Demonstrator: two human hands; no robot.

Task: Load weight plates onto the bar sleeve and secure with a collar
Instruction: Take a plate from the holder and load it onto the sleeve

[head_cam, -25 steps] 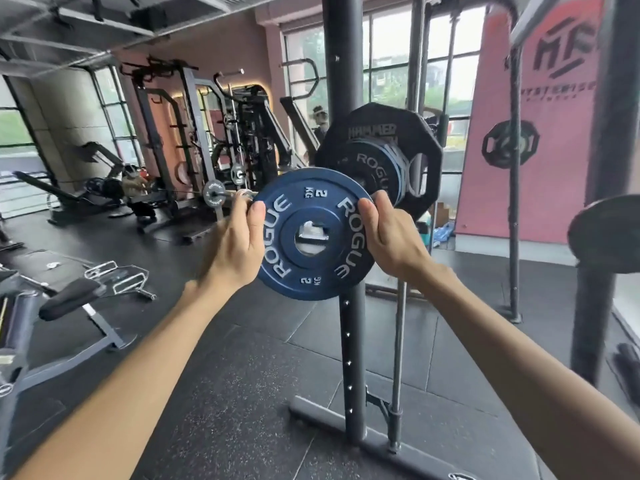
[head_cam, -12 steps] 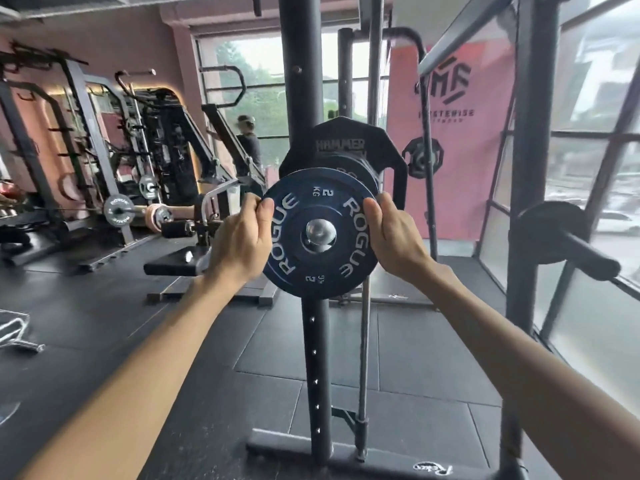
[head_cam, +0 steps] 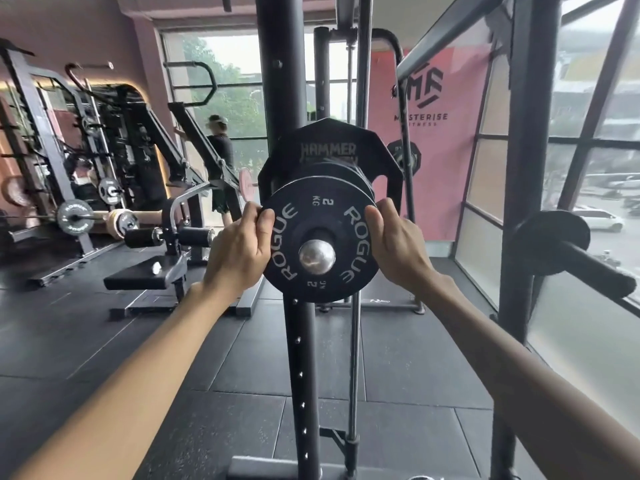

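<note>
A dark round 2 kg plate marked ROGUE (head_cam: 318,216) sits on the bar sleeve, whose shiny steel end (head_cam: 317,256) pokes through its centre hole. My left hand (head_cam: 239,252) grips the plate's left rim and my right hand (head_cam: 394,245) grips its right rim. Behind it on the same sleeve are other small plates (head_cam: 349,171) and a large black angular plate marked HAMMER (head_cam: 327,147). No collar shows in this view.
A black rack upright (head_cam: 301,358) stands right behind the plates. A loaded peg with a black plate (head_cam: 554,245) juts out at the right. A bench machine (head_cam: 166,244) stands at the left. A person (head_cam: 218,168) stands far back by the window.
The plate has gone from held in front of the sleeve to slid onto it; the steel end now sticks out further through the hole. Both hands stayed on the rim.
</note>
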